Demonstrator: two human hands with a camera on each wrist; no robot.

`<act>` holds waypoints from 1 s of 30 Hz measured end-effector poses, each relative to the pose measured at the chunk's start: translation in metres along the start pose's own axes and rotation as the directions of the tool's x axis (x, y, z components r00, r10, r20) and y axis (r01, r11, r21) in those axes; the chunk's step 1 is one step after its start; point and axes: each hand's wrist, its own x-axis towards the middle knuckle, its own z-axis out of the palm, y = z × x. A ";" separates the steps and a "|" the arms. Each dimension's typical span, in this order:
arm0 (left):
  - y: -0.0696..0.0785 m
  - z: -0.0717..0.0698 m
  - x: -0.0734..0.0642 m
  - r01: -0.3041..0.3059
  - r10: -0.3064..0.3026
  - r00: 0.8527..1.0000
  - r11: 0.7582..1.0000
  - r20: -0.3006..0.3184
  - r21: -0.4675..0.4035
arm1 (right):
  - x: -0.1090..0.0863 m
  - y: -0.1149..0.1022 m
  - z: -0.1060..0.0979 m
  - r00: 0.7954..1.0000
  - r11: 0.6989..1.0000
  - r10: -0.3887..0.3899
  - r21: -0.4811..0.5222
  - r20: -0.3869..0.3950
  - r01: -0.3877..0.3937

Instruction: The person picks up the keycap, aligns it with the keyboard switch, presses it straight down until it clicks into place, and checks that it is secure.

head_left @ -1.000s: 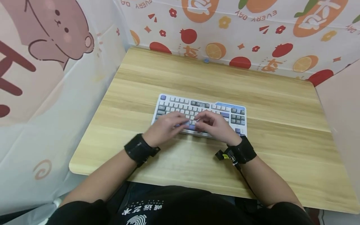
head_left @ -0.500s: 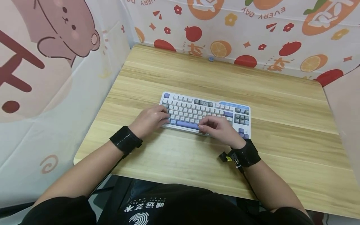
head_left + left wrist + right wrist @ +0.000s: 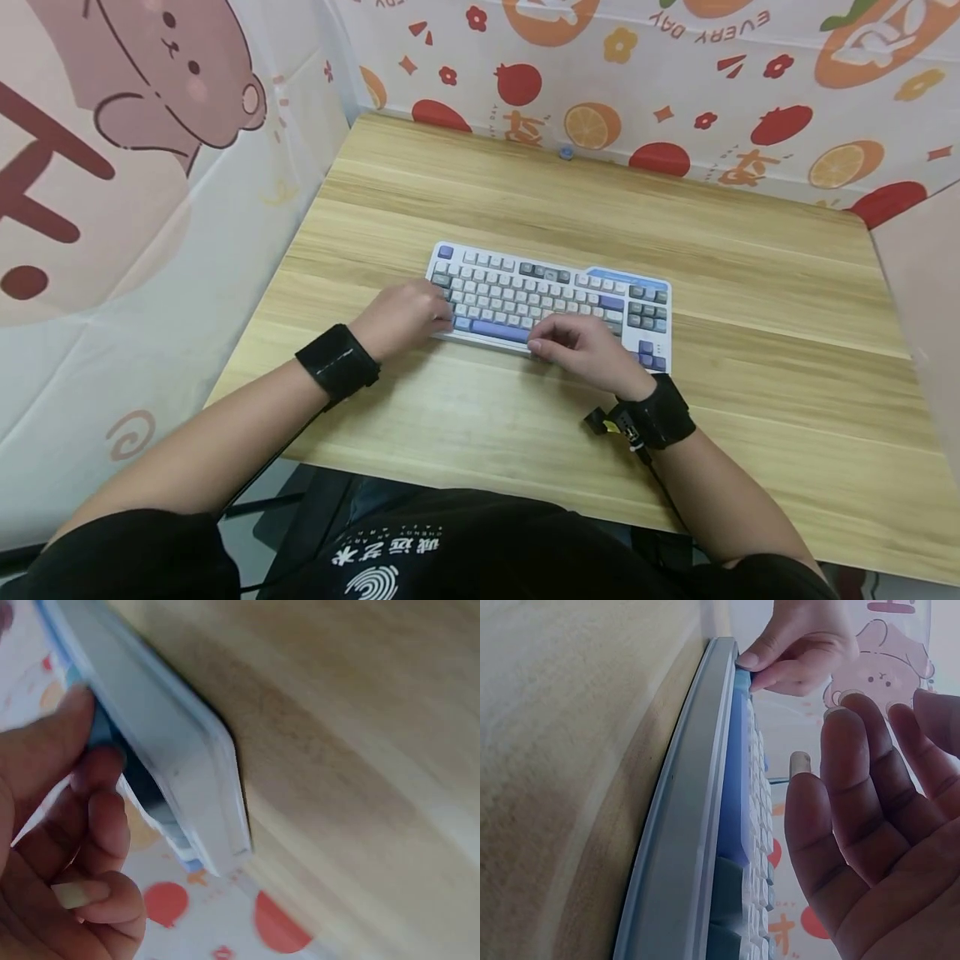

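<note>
A white keyboard (image 3: 517,287) with white, grey and purple-blue keys lies flat on the table. My left hand (image 3: 405,312) is at its lower left corner. Thumb and forefinger appear to pinch a blue keycap (image 3: 742,679) in the bottom row, as the right wrist view shows; the other fingers curl beneath in the left wrist view. My right hand (image 3: 577,348) hovers near the right end of the purple space bar (image 3: 498,332). Its fingers (image 3: 847,772) are loosely bent, apart from the keys, with nothing between them.
The wooden table (image 3: 420,408) extends around the keyboard on all sides. A small blue object (image 3: 566,153) sits at its back edge by the printed curtain (image 3: 480,42). A black wrist strap with a camera (image 3: 651,412) and cable is on the right wrist.
My left hand has moved from the keyboard's middle left to its lower left corner. The right hand has shifted slightly down towards the front edge. The head view has shifted a little.
</note>
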 end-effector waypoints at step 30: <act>0.034 -0.018 -0.018 0.211 -0.207 0.953 0.977 0.220 0.002 | 0.219 0.074 -0.151 0.941 0.497 0.336 -0.842 -0.035 -0.209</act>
